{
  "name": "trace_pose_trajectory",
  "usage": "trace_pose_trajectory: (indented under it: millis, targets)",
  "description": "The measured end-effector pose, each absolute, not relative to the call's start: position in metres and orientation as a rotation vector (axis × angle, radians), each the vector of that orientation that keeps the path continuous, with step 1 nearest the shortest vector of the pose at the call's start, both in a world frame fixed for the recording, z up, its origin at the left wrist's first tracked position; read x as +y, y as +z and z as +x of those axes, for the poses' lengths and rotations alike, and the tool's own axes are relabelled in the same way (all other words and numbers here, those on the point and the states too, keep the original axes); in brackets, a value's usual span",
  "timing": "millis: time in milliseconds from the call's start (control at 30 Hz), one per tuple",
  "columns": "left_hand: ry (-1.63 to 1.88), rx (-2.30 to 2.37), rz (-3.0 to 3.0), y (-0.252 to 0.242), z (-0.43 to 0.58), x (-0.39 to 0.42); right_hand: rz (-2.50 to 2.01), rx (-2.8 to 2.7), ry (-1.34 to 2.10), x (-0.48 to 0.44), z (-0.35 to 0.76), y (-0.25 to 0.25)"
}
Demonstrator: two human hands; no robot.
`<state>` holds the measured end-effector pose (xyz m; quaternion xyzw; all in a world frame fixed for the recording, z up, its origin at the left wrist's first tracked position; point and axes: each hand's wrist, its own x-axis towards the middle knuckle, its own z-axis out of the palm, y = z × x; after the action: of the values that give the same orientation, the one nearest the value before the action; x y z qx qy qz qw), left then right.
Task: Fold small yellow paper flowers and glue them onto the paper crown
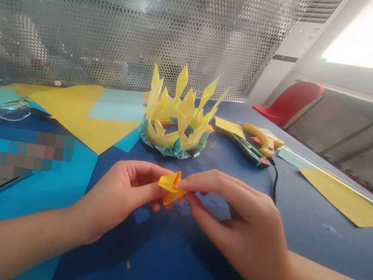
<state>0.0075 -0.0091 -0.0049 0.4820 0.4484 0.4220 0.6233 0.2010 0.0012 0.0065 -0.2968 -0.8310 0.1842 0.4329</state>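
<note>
Between my two hands, a small folded orange-yellow paper piece [169, 188] with pointed flaps is held just above the blue table. My left hand [126, 187] pinches its left side between thumb and fingers. On the other side, the thumb and index finger of my right hand [238, 218] close on its right edge. Some fingertips are hidden behind the paper. Just beyond my hands stands a paper crown [185, 114], with tall yellow points and a pleated teal band round its base.
At right lie a yellow glue gun [266, 142] with a black cord, a green-and-black utility knife [249, 152] and a yellow paper strip [342, 198]. Yellow sheets [82, 110], blue paper [59, 191] and glasses [10, 110] lie left. A perforated metal panel [120, 22] rises behind.
</note>
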Motion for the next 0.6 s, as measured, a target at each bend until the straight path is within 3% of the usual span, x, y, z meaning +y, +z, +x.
trace_pose_trajectory:
  millis: [600]
  targets:
    - [0.910, 1.070, 1.127, 0.0002, 0.0084, -0.0093, -0.648, -2.099, 0.420, 0.0033, 0.2013, 0.0090]
